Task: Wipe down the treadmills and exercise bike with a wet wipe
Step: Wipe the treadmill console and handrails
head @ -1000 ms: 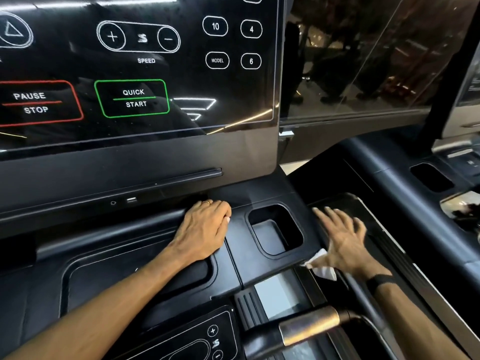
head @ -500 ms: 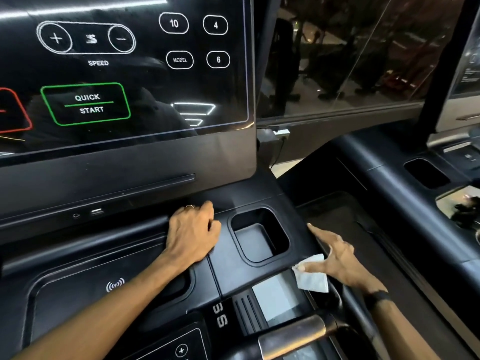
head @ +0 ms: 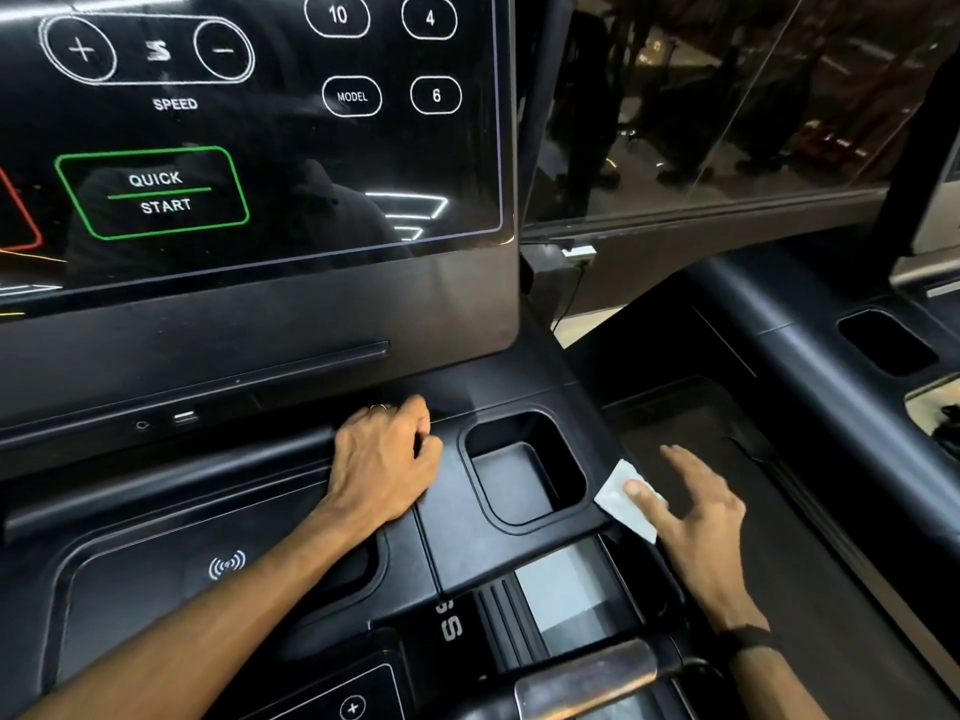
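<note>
While splayed wider, wet wipe (head: 626,500) higher

The right hand (head: 696,517) has slid its white wipe (head: 626,498) from the lower corner of the black console (head: 467,553) toward twelve o'clock, up the console's right edge beside the cup holder (head: 524,470). Its fingers, spread flat a second ago, then drawn together, now fan out again with the thumb pressing the wipe.
</note>
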